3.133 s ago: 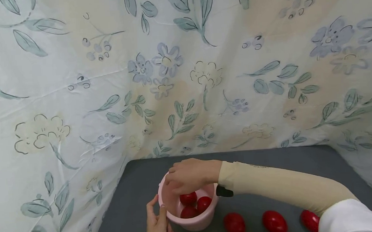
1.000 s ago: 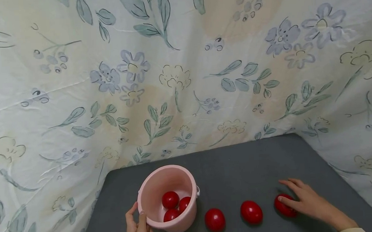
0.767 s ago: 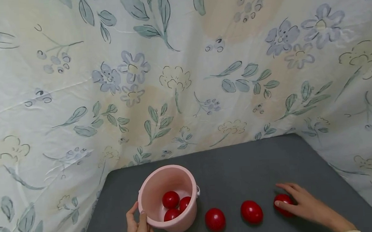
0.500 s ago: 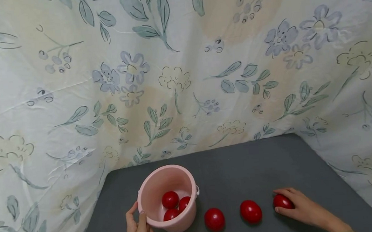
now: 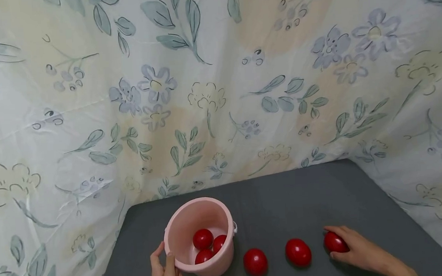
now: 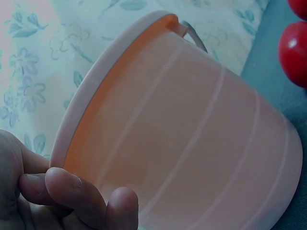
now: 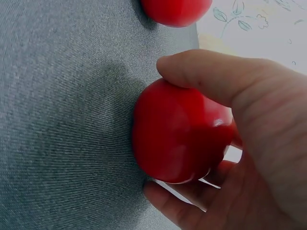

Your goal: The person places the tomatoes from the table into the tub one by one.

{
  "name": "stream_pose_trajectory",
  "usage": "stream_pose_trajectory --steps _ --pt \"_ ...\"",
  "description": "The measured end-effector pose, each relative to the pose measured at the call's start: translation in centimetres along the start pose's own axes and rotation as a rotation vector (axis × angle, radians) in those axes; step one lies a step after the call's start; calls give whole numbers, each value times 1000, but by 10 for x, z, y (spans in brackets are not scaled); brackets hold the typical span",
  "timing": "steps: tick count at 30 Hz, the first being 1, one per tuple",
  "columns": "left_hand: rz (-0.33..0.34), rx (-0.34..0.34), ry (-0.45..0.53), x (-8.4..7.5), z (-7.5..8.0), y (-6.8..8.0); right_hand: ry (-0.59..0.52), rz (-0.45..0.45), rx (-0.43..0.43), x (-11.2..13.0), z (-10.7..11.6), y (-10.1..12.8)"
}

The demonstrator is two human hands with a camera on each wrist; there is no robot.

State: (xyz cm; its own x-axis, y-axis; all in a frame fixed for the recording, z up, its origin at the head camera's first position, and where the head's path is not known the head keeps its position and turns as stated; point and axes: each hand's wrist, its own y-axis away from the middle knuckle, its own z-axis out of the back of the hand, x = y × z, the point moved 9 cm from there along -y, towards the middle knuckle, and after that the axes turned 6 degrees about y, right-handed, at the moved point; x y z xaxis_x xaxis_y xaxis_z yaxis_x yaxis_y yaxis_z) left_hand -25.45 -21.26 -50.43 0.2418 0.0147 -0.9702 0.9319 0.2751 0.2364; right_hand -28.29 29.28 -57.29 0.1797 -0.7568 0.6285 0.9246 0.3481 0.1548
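A pink bucket (image 5: 182, 256) stands on the grey table (image 5: 284, 201) with three red eggs (image 5: 202, 239) inside it. My left hand (image 5: 165, 272) grips its near rim, fingers (image 6: 72, 191) curled on the wall of the bucket (image 6: 192, 143). Two more red eggs (image 5: 255, 262) (image 5: 298, 252) lie in a row to the right of the bucket. My right hand (image 5: 352, 248) curls round the rightmost red egg (image 5: 334, 242), which rests on the table; thumb and fingers wrap this egg (image 7: 180, 132) in the right wrist view.
A floral cloth (image 5: 203, 93) hangs as a backdrop behind and on both sides of the table. Another red egg (image 7: 175, 10) lies beyond the held one. The far half of the grey surface is bare.
My right hand left the bucket, moved to the far right egg and closed its fingers around it. The left hand and bucket stayed put.
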Motion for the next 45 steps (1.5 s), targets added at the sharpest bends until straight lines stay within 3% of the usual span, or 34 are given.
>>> stream_pose_trajectory --steps 8,27,35,39,45 --pt "-30 11 9 2 0 -1 54 2 -25 1 2 -1" --pt "-37 9 -8 3 2 4 -27 -34 3 -2 -8 9" --pt "-25 -6 -14 6 5 5 12 -3 -27 -1 -6 3" --pt "-21 -13 -9 7 2 4 16 14 -35 -3 -3 0" --pt "-67 -7 -4 2 -5 2 31 14 -48 -8 0 -5"
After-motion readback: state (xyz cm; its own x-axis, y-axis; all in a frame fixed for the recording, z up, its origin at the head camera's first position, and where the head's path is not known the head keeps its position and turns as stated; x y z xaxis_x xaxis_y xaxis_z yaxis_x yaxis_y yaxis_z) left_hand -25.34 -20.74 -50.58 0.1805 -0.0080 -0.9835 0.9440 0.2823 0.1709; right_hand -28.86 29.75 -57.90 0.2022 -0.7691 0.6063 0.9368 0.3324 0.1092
